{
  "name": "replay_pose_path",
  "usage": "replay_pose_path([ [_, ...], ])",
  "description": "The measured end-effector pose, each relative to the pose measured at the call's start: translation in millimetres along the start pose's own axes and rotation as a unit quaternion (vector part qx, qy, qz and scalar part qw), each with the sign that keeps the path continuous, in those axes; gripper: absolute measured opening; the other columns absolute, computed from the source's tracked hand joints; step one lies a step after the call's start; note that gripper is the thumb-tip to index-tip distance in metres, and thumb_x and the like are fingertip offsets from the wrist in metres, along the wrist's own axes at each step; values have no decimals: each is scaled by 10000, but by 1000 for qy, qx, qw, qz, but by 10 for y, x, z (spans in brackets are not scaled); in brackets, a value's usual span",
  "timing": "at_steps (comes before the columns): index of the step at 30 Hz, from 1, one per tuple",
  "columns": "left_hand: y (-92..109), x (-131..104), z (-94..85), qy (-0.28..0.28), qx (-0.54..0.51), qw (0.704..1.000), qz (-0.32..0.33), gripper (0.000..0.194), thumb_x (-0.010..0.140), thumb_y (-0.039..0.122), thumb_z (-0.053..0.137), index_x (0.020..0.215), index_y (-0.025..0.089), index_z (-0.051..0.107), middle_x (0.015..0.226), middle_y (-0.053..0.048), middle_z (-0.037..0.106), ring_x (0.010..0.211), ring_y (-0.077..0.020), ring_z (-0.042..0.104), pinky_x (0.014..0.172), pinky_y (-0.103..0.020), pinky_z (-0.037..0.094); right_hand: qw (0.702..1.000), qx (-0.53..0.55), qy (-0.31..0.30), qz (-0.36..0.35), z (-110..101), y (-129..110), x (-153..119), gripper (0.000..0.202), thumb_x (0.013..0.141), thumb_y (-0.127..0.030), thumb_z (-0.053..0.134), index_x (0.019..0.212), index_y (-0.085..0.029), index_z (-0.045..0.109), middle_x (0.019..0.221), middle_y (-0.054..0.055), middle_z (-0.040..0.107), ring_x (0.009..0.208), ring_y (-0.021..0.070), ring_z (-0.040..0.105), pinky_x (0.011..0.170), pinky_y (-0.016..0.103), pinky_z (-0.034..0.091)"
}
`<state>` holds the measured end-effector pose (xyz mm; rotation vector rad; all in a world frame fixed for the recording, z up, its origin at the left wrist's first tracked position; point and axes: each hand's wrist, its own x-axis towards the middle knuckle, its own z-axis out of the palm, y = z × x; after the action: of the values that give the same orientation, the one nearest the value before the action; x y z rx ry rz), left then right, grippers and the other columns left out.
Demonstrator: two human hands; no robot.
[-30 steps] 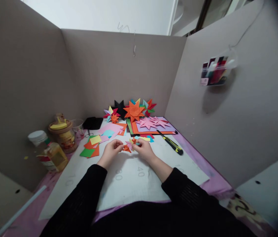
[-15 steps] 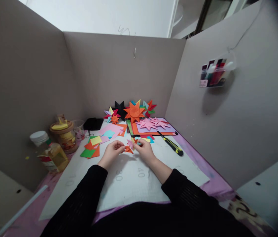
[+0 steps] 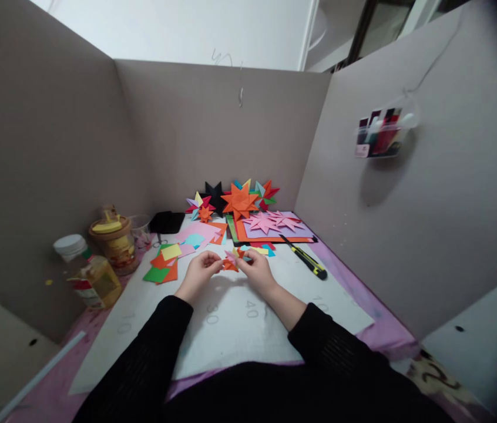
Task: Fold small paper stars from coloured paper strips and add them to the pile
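Between my hands is a small folded paper piece [image 3: 231,264] in orange and pink, held above the white sheet [image 3: 231,343]. My left hand [image 3: 202,271] pinches its left side with thumb and fingertips. My right hand [image 3: 257,269] is closed on its right side, thumb toward the pink part. The fingers hide some of the folds. Just behind lie small paper pieces [image 3: 262,251] in yellow, blue and red. Left of my left hand are coloured paper squares [image 3: 157,274] in green, orange and yellow.
A yellow-black utility knife [image 3: 306,260] lies to the right. Folded paper stars [image 3: 240,201] stand at the back wall, with pink stars [image 3: 262,221] on stacked sheets before them. A bottle [image 3: 94,279], a lidded jar [image 3: 114,244] and a clear cup [image 3: 140,229] stand at the left.
The pink part of the folded piece has shifted slightly between my fingers and sits closer against the orange part. Both hands stay in nearly the same place.
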<state>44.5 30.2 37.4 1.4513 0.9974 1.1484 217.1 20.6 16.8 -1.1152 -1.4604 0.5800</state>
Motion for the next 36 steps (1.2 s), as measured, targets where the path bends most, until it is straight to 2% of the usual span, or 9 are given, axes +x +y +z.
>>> replay_pose_path([
  [13, -89, 41, 19, 39, 18, 999, 30, 260, 640, 351, 698, 730, 143, 570, 627, 3, 598, 580, -115, 564, 569, -228, 445, 996, 68, -42, 47, 117, 63, -58, 173, 740, -326, 577, 705, -159, 612, 702, 18, 613, 672, 147, 532, 642, 258, 414],
  [23, -126, 58, 13, 46, 21, 998, 38, 276, 620, 339, 719, 721, 143, 554, 622, 1, 600, 579, -117, 574, 549, -217, 444, 987, 117, -86, 72, 99, 69, -50, 199, 720, -333, 615, 625, -158, 609, 592, 2, 591, 570, 127, 512, 574, 243, 389],
  [36, -67, 33, 22, 36, -7, 999, 29, 276, 623, 338, 718, 739, 147, 556, 619, 11, 600, 576, -115, 578, 568, -224, 462, 983, 139, -73, 93, 102, -19, -52, 166, 679, -284, 622, 576, -168, 564, 548, -27, 525, 536, 112, 456, 550, 239, 355],
])
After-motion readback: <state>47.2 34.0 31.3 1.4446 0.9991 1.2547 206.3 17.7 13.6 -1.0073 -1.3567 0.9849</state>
